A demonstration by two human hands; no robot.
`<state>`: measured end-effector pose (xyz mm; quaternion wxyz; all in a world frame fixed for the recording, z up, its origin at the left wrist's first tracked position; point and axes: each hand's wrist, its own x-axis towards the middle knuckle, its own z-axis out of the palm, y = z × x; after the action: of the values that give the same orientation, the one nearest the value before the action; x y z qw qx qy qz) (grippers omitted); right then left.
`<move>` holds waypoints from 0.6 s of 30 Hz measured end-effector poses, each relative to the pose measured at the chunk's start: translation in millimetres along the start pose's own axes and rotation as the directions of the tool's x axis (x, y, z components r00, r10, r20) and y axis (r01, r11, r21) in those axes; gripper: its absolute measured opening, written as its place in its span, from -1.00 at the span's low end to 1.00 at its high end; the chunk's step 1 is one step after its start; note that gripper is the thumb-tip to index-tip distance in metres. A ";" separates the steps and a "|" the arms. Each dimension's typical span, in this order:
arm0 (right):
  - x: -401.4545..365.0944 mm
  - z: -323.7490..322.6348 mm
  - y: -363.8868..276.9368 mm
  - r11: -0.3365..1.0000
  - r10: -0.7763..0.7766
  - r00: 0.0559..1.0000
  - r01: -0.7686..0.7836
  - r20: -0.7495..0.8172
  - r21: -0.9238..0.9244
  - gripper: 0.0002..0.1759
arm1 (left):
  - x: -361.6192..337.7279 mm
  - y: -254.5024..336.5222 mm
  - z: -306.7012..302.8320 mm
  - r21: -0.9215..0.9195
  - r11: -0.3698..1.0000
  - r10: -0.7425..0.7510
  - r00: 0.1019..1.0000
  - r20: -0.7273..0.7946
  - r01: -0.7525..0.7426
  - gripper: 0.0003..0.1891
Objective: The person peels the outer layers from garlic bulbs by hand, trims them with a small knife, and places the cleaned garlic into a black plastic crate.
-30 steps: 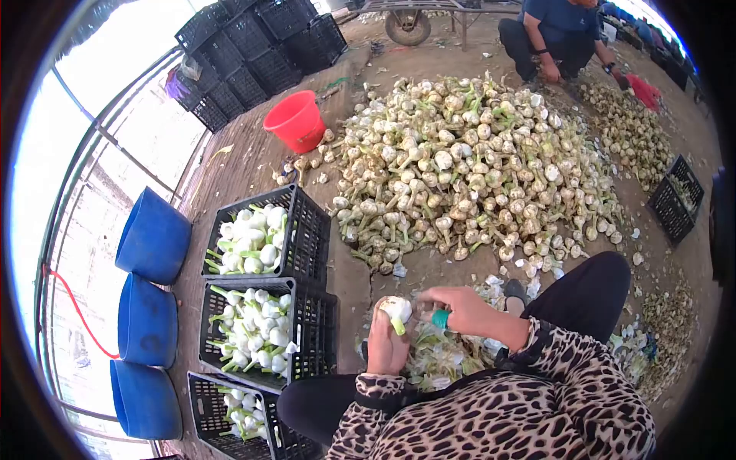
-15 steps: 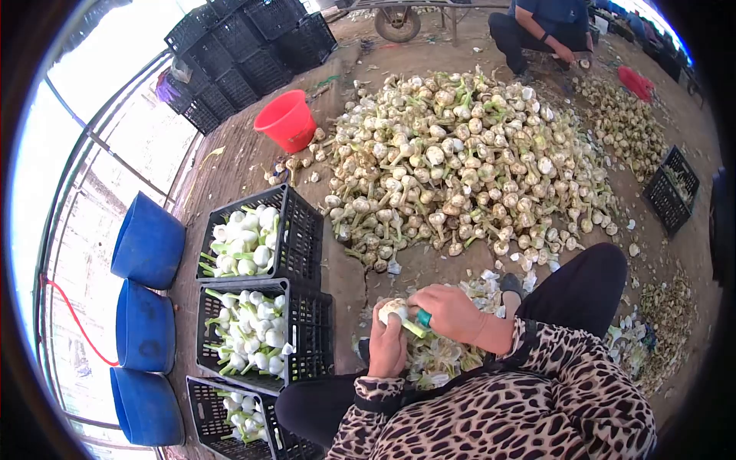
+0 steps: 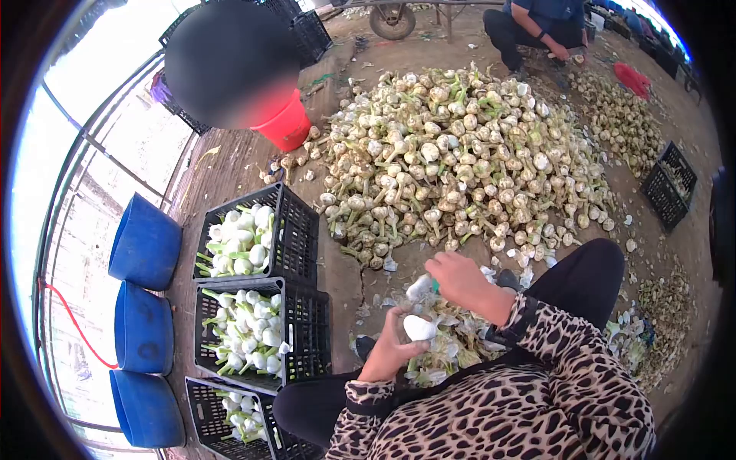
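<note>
My left hand (image 3: 389,349) is closed around a garlic bulb (image 3: 418,328), whose smooth white side faces up between fingers and thumb. Just above and to the right, my right hand (image 3: 464,284) has its fingers pinched together. A whitish flap of garlic skin (image 3: 418,287) hangs at those fingertips, apart from the bulb. Something small and green (image 3: 435,285) shows beside the thumb; I cannot tell whether it is a tool handle or a wrapping. Loose peelings (image 3: 448,345) cover the ground below both hands.
Ahead lies a big heap of untrimmed garlic (image 3: 452,161). Black crates (image 3: 300,238) of white trimmed bulbs stand at my left, with blue tubs (image 3: 146,326) beyond. A red bucket (image 3: 287,126) is behind them, partly under a blurred patch. Another person (image 3: 540,34) crouches at the far right.
My right hand has moved up and away from the bulb, with skin at its fingertips. The bulb in my left hand now shows a clean white side; its green stem is out of sight.
</note>
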<state>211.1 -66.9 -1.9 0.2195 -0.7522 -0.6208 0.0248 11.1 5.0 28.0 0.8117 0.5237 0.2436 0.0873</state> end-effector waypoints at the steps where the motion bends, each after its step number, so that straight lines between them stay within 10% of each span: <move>1: -1.8 2.0 6.2 0.996 0.052 0.996 -0.046 0.074 -0.078 -0.72 | -0.2 -1.1 -0.8 -0.023 0.998 0.060 0.997 0.041 -0.059 -0.27; 5: -6.0 -5.6 2.6 0.985 0.173 0.712 -0.115 0.681 -0.130 -0.70 | 6.8 -5.1 -7.3 0.083 0.966 0.249 0.967 -0.049 -0.244 -0.25; 8: -12.6 -10.5 -18.7 0.773 0.095 0.994 -0.109 0.056 0.625 -0.72 | 11.1 -9.9 -10.5 0.143 0.945 0.312 0.942 -0.121 -0.294 -0.22; 11: -4.5 -25.7 -42.9 0.529 0.031 0.994 -0.107 0.107 0.842 -0.71 | 15.6 -18.8 -16.5 0.350 0.897 0.334 0.932 -0.141 -0.269 -0.18; 12: -6.2 -12.5 -38.6 0.637 -0.034 0.998 -0.018 0.051 0.771 -0.74 | 14.4 -19.5 -19.9 0.450 0.860 0.340 0.928 -0.150 -0.242 -0.17; 15: -0.8 -0.7 -36.7 0.714 0.110 0.994 -0.085 0.008 0.695 -0.75 | 9.4 -10.1 -20.0 0.063 0.985 0.171 0.933 -0.316 -0.160 -0.43; 18: -5.4 20.2 -22.0 0.749 0.188 0.931 -0.342 0.314 0.567 -0.79 | 8.8 -16.4 -47.8 -0.345 0.882 0.094 0.838 -0.537 -0.320 -0.70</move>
<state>183.3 -63.0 -13.4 0.3697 -0.7123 -0.4867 0.3451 -6.4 40.0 -5.2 0.7978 0.3180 0.3631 0.3614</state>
